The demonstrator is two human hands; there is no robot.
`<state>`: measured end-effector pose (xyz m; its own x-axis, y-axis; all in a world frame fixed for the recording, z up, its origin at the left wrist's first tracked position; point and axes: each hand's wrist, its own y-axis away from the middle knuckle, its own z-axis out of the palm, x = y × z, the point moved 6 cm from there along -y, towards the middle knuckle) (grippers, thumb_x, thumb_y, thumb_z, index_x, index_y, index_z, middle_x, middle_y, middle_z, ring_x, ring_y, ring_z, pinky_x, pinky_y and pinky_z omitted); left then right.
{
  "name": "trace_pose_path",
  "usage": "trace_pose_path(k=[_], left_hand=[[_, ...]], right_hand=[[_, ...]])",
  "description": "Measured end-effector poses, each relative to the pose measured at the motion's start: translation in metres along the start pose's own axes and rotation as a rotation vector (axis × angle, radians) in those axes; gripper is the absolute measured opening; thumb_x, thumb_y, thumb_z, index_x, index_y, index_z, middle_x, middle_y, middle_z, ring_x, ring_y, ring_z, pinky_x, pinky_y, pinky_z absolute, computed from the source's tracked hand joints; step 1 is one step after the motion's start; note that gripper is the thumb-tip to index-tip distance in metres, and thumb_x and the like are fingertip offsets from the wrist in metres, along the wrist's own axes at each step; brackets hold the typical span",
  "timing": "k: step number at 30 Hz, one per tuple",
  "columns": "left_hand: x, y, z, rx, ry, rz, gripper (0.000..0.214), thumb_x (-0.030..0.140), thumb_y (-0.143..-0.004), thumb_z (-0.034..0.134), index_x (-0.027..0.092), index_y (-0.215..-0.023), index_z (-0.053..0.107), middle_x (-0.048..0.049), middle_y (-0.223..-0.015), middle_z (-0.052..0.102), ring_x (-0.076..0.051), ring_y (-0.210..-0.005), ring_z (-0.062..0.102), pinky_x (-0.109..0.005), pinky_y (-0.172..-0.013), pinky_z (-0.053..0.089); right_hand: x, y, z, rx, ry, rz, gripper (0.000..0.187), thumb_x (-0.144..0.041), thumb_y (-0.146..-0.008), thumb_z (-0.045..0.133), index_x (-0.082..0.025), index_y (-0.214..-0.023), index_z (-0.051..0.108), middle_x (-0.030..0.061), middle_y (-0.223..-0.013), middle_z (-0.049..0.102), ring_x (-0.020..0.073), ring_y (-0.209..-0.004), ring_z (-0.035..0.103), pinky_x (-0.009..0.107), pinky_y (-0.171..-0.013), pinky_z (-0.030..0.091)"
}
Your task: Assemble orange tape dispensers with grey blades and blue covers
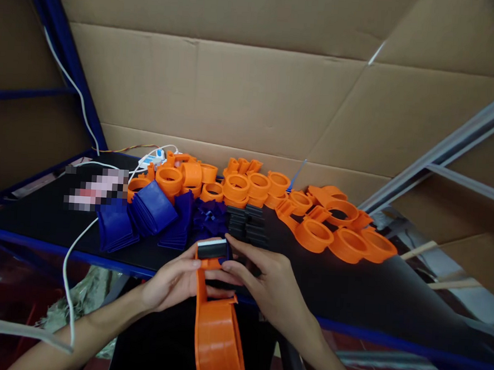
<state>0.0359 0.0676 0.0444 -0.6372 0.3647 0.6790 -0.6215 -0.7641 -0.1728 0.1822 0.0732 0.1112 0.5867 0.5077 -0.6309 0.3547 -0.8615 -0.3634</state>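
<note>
Both my hands hold an orange plastic handle-shaped part [217, 328] just in front of the table's near edge. My left hand [174, 281] grips its neck from the left, thumb on top. My right hand [266, 281] closes on it from the right, fingers pinching a small black toothed piece [212, 249] at the part's top end. Behind the hands lie stacks of black pieces [248, 224], blue folded parts [144, 215] and many orange rings [331, 232].
A black table top [391, 294] with a blue frame carries the parts. A white cable [68, 263] hangs over the left edge from a power strip [152, 158]. Cardboard sheets [236, 95] form the back wall. A grey metal rail [441, 149] slants at the right.
</note>
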Motion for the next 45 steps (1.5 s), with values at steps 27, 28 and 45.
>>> trace_pose_path(k=[27, 28, 45], left_hand=[[0.041, 0.023, 0.002, 0.308, -0.056, 0.355, 0.071, 0.059, -0.071, 0.076, 0.021, -0.129, 0.060, -0.0168, -0.142, 0.057, -0.041, -0.132, 0.051, -0.057, -0.111, 0.036], [0.041, 0.021, 0.003, 0.273, -0.014, 0.326, 0.071, 0.065, -0.076, 0.069, 0.019, -0.129, 0.061, -0.0178, -0.142, 0.057, -0.042, -0.133, 0.049, -0.058, -0.111, 0.036], [0.014, 0.017, -0.025, 0.202, 0.012, 0.180, 0.068, 0.069, -0.066, 0.074, 0.014, -0.107, 0.070, -0.0145, -0.100, 0.072, -0.028, -0.083, 0.070, -0.037, -0.069, 0.059]], right_hand=[[-0.039, 0.014, 0.003, -0.079, -0.135, -0.110, 0.028, -0.023, -0.099, 0.051, -0.027, -0.121, 0.067, 0.0016, -0.118, 0.072, 0.0177, -0.105, 0.069, 0.028, -0.094, 0.053], [-0.035, 0.010, 0.005, -0.102, -0.237, -0.061, 0.026, -0.025, -0.100, 0.050, -0.026, -0.118, 0.068, 0.0016, -0.111, 0.074, 0.0171, -0.098, 0.070, 0.027, -0.089, 0.054], [-0.048, -0.120, 0.029, -0.188, 0.405, -0.277, 0.031, -0.042, -0.098, 0.053, -0.020, -0.092, 0.074, 0.0081, -0.091, 0.075, 0.0218, -0.088, 0.069, 0.029, -0.076, 0.047]])
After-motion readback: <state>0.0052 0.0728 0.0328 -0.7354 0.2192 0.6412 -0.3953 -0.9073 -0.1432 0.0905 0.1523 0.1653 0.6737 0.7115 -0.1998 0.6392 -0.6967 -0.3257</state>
